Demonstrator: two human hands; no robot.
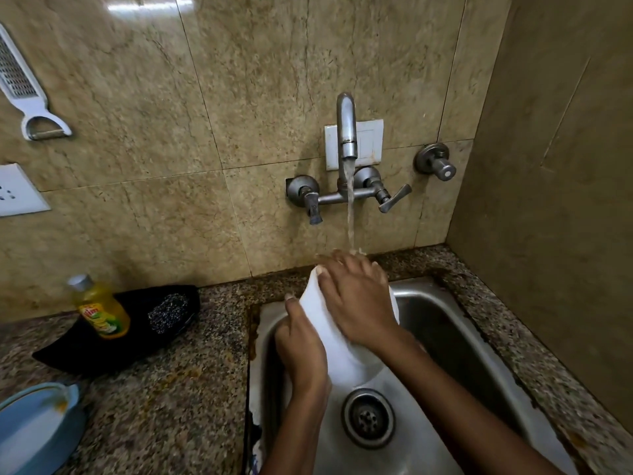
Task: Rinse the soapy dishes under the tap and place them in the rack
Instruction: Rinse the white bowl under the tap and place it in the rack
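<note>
Step in hand: rinsing. Next, by my reading: turn the dish until the soap clears, then carry it to the rack, which is not in view.

- Bench (171,389), one: speckled stone, left of the sink.
- Sink (445,337), one: steel, drain near.
- Black tray (102,351), one: holds one soap bottle (102,311) and one scrubber (168,311).
- Blue dish (37,430), one: near left.
- White dish (337,332), one: tilted over the sink under the tap (346,132).
- Left hand (301,351): grip curled on its left edge.
- Right hand (356,303): fingers flat, pressing its back.
</note>
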